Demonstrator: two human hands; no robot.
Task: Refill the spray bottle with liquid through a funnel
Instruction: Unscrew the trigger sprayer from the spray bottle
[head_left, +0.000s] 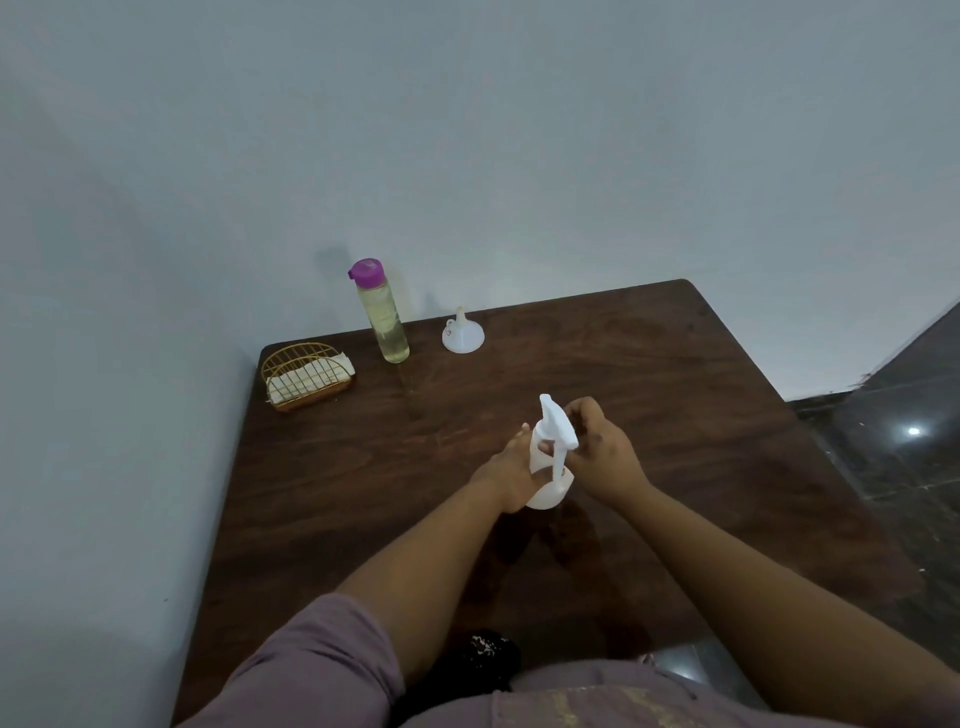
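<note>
Both forearms reach to the spray bottle (550, 467) mid-table: left hand (511, 470) grips its body steady, right hand (605, 449) pinches the spray head (558, 423), likely unscrewing; funnel (462, 332) waits well beyond

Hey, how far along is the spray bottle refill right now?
Early. Nothing is poured yet. In hand: left hand holds the spray bottle, right hand grips its spray head. Left: seat the funnel, lying unused, and pour from the capped purple-lidded bottle.
</note>
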